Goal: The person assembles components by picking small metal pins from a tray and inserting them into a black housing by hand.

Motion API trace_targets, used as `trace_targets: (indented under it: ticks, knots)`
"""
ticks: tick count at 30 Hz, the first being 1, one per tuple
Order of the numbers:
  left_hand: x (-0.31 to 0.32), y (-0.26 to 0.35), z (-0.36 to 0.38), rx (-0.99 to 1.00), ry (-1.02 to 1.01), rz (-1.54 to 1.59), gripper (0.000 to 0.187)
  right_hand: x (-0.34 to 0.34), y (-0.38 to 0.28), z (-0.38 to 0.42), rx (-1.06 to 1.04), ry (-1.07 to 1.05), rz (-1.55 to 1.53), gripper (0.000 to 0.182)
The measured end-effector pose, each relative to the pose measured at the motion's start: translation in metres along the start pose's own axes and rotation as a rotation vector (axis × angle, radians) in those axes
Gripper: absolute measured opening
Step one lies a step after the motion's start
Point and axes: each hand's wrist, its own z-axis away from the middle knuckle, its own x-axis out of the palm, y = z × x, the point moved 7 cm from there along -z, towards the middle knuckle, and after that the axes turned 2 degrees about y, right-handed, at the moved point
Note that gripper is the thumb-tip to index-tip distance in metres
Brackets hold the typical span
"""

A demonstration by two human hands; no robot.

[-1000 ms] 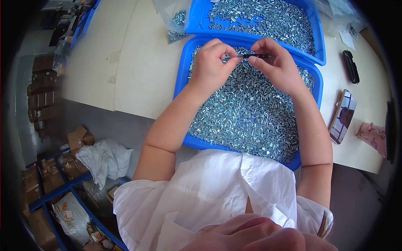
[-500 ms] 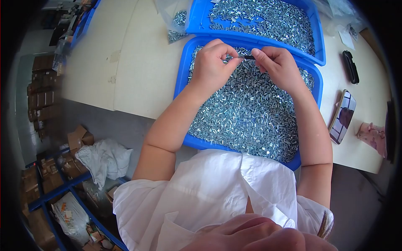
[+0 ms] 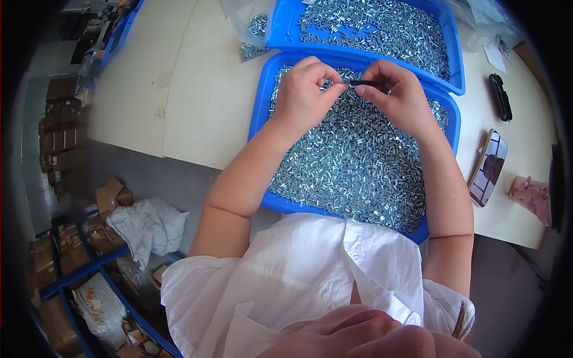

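Note:
My left hand (image 3: 305,89) is closed in a pinch over the far part of the near blue tub (image 3: 256,113). Between its thumb and fingertip is a small metal pin (image 3: 345,83), mostly covered. From the right, my right hand (image 3: 397,95) grips a slim black tool (image 3: 367,83), whose tip meets the pin. What kind of tool it is I cannot make out. Under both hands the tub is filled with short shiny metal pins (image 3: 352,161).
A second blue tub (image 3: 456,65) of similar pieces adjoins the far side. A plastic bag of pieces (image 3: 253,45) lies left of it. On the right are a black case (image 3: 500,96) and a phone (image 3: 488,167). Cartons (image 3: 113,196) stand below left.
My right thumb has moved down and the fingers have shifted along the tool, so more of its black shaft shows. My left hand has stayed nearly still.

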Motion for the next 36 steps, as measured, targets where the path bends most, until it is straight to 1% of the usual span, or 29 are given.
trace_targets:
  ticks: [2,4,5,7,8,10,11,13,14,16,17,19,20,22,23,25,29,31,32,34,35,36]
  knots:
    - [0.001,0.000,0.000,-0.004,-0.010,-0.007,0.012,-0.002,-0.005,0.000,-0.022,-0.013,0.049,0.025]
    - [0.000,0.001,0.000,-0.003,-0.010,-0.021,0.012,-0.003,0.010,0.002,0.283,-0.103,0.257,0.025]
    - [0.000,0.001,0.000,-0.003,-0.012,-0.020,0.012,-0.001,0.010,0.003,0.284,-0.101,0.256,0.025]
    - [0.001,0.001,0.000,0.001,-0.007,-0.006,0.012,-0.003,0.000,0.002,0.120,0.005,0.194,0.022]
    - [0.001,0.000,0.000,0.001,-0.007,-0.007,0.012,-0.001,0.002,0.002,0.119,0.005,0.194,0.022]
    - [0.002,-0.001,0.000,-0.003,-0.019,-0.017,0.012,-0.003,-0.012,0.002,-0.110,0.097,0.162,0.023]
    - [0.001,-0.001,0.000,-0.004,-0.019,-0.017,0.012,-0.005,-0.014,0.003,-0.109,0.096,0.161,0.023]
    - [0.002,0.000,0.001,0.004,-0.020,-0.015,0.011,-0.002,-0.014,0.003,0.008,-0.052,0.354,0.021]
    - [0.002,0.000,0.001,0.005,-0.021,-0.014,0.011,-0.003,-0.018,0.003,0.009,-0.051,0.354,0.021]
    - [0.003,0.000,0.001,0.004,-0.028,-0.034,0.011,-0.002,-0.014,0.003,0.119,-0.097,0.509,0.019]
    - [0.003,0.000,0.001,0.004,-0.028,-0.034,0.011,0.000,-0.013,0.003,0.119,-0.097,0.508,0.019]
    - [0.002,0.002,0.001,0.022,-0.025,-0.025,0.011,-0.001,-0.023,0.005,-0.042,0.043,0.328,0.020]
    - [0.003,0.002,0.001,0.022,-0.025,-0.025,0.011,-0.002,-0.020,0.005,-0.042,0.044,0.329,0.020]
    - [0.005,0.001,0.002,0.009,-0.047,-0.058,0.011,0.001,-0.022,0.005,-0.152,-0.011,0.423,0.020]
    - [0.005,0.001,0.002,0.009,-0.047,-0.059,0.011,0.001,-0.023,0.005,-0.153,-0.011,0.423,0.020]
    - [0.007,0.003,0.003,0.055,-0.057,-0.076,0.011,0.002,-0.020,0.004,-0.086,-0.063,0.555,0.020]
    - [0.008,0.003,0.004,0.081,-0.061,-0.108,0.011,0.004,-0.019,0.005,-0.083,-0.053,0.546,0.018]
    - [0.009,0.004,0.004,0.097,-0.072,-0.116,0.011,0.004,-0.025,0.005,-0.198,-0.027,0.579,0.014]
    - [0.010,0.003,0.004,0.097,-0.071,-0.116,0.011,0.003,-0.025,0.004,-0.199,-0.027,0.579,0.014]
    - [0.014,0.005,0.004,0.171,-0.098,-0.098,0.009,0.000,-0.028,0.003,-0.248,-0.032,0.538,0.009]
    - [0.014,0.004,0.004,0.172,-0.099,-0.098,0.009,0.000,-0.028,0.003,-0.248,-0.030,0.538,0.009]
    - [0.016,-0.001,0.003,0.096,-0.141,-0.011,0.008,-0.002,-0.031,0.003,-0.268,-0.016,0.515,0.010]
